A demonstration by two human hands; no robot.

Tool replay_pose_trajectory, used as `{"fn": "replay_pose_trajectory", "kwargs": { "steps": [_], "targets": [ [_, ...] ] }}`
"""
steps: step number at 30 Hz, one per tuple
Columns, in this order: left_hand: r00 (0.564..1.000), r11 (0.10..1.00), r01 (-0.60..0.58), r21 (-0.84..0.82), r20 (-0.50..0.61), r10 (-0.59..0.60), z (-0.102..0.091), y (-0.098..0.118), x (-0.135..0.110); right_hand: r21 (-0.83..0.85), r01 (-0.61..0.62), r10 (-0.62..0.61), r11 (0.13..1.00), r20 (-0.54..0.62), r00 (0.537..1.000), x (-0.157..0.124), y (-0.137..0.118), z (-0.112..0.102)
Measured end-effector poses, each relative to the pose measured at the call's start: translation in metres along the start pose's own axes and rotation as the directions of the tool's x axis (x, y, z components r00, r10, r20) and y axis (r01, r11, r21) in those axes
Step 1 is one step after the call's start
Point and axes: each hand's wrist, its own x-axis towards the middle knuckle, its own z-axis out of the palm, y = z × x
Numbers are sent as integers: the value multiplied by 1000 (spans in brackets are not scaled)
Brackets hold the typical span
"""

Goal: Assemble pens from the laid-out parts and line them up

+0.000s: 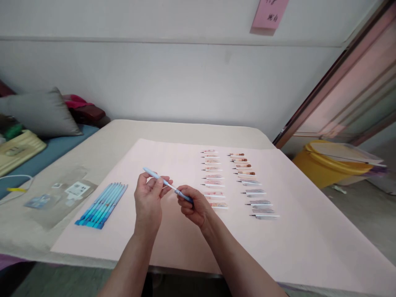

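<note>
Above the middle of the pink sheet, my left hand (149, 197) pinches the light blue barrel (151, 171) of a pen. My right hand (194, 205) is closed around the pen's darker blue part (185, 195). A thin white length (169, 186), looking like a refill, shows between the two parts. To the left of my hands lies a bundle of blue pens (103, 204), side by side and slanted. Right of my hands, slim patterned pen parts (213, 177) with dark tips lie in a column. A second column of brown and grey ones (252, 192) is farther right.
Clear plastic packaging (72, 194) with a white label lies on the cream table cover (123, 134) at the left. A grey cushion (43, 113) sits beyond it. A white wall (185, 82) stands behind the table, and a yellow bin (331, 165) is on the right.
</note>
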Motion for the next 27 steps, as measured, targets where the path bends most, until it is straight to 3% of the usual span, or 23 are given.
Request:
{"fn": "replay_pose_trajectory", "kwargs": {
  "steps": [27],
  "targets": [
    [1000,999,-9,46,17,8,4,-3,-5,56,-6,8,998,-36,999,1,-1,7]
  ]
}}
